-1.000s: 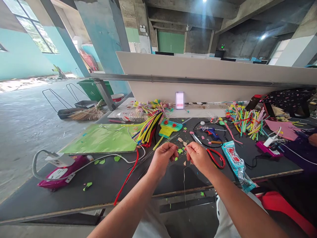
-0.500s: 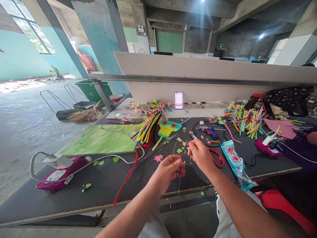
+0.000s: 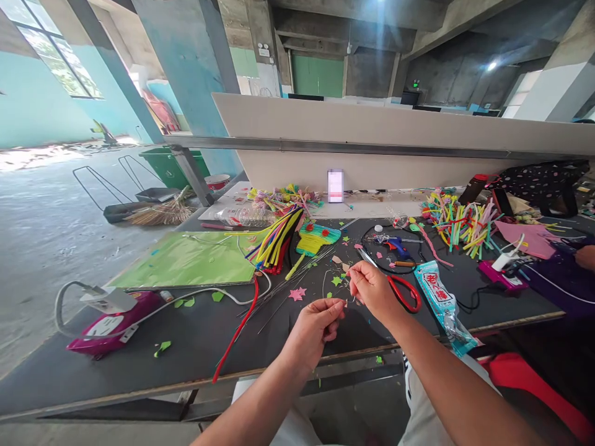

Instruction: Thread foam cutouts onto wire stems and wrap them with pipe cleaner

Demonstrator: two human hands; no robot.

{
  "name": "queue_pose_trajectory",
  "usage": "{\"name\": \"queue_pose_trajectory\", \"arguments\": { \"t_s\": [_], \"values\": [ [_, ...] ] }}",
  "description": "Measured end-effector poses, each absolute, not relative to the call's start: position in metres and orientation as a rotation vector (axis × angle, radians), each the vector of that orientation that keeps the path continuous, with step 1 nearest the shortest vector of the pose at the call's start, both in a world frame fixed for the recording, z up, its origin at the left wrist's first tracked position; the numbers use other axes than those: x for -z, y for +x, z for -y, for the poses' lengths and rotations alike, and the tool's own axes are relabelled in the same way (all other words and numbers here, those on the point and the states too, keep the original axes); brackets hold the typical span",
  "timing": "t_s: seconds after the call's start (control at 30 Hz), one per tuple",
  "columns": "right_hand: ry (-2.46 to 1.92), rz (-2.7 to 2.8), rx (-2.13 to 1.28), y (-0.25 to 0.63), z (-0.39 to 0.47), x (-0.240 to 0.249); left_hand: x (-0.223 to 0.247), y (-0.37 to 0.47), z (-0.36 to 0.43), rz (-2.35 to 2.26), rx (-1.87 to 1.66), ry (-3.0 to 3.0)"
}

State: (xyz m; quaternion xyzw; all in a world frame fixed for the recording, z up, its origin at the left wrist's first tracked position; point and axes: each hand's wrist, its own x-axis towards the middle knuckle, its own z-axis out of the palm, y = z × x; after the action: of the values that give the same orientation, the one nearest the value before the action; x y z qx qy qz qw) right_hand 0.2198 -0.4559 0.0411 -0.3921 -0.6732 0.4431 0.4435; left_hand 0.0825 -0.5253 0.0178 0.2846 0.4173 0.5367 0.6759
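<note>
Near the table's front edge, my left hand is closed in a pinch on a thin wire, which curves up from the fingertips. My right hand is pinched too, slightly higher and to the right; something small and pale shows at its fingertips, too small to name. A small gap separates the two hands. Red-handled scissors lie beside my right hand. Beyond the hands are a green paper star, a pink star and a yellow and teal fuzzy piece.
Pipe cleaners lie by a green sheet. A glue gun, blue packet and power strip are at right. A phone stands behind. Another person's hand shows at far right.
My left hand has closed its loosely spread fingers into a pinch and turned slightly. The wire end that hung below it no longer shows. My right hand has shifted slightly left.
</note>
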Motion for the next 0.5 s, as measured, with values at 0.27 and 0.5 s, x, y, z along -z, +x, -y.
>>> {"name": "queue_pose_trajectory", "arguments": {
  "t_s": [0.27,0.5],
  "values": [
    [-0.868,1.467,-1.377,0.224,0.458,-0.052,-0.03,0.076,0.536,-0.791,-1.143,0.713],
    [-0.778,1.322,-1.538,0.219,0.465,-0.053,-0.016,0.087,0.537,-0.828,-1.358,0.841]
  ]
}}
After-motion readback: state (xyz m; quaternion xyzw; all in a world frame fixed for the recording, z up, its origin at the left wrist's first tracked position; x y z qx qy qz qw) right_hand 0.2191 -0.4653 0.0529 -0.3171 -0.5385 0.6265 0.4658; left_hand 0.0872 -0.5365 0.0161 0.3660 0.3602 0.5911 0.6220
